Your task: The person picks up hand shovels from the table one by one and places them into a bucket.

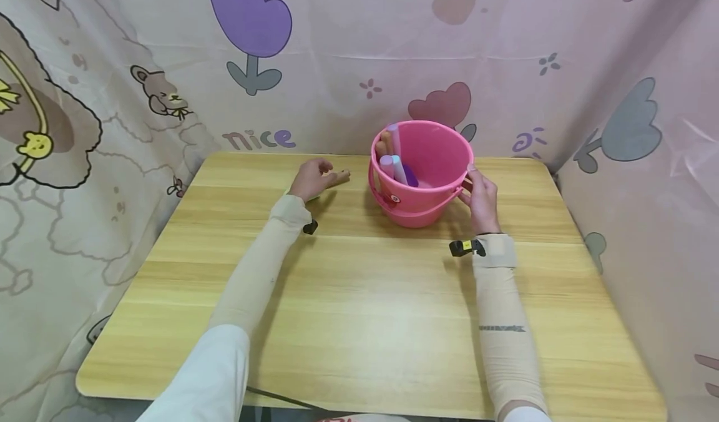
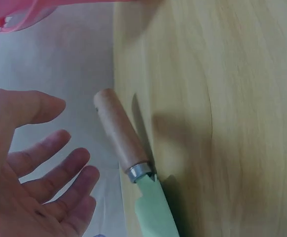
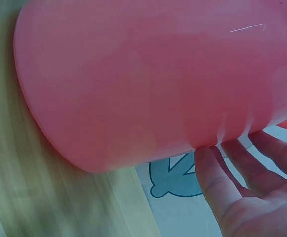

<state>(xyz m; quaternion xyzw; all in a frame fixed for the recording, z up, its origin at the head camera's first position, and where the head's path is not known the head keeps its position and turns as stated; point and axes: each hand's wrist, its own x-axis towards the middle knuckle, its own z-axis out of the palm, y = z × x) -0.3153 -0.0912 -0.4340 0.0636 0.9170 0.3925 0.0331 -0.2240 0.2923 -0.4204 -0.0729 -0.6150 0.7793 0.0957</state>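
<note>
In the head view a pink bucket stands toward the back of the table, its handle hanging down in front. My right hand grips it at the right, thumb at the rim and fingertips on the outer wall; the right wrist view shows the fingers against that wall. To the bucket's left, my left hand hovers beside a toy knife with a wooden handle and a pale green blade. In the left wrist view its fingers are parted, with nothing between them. The knife lies on the table.
Several things stand in the bucket at its left side, among them a pink-tipped stick, a light blue one and a purple piece. A printed cloth hangs right behind the wooden table. A dark cord crosses the front edge.
</note>
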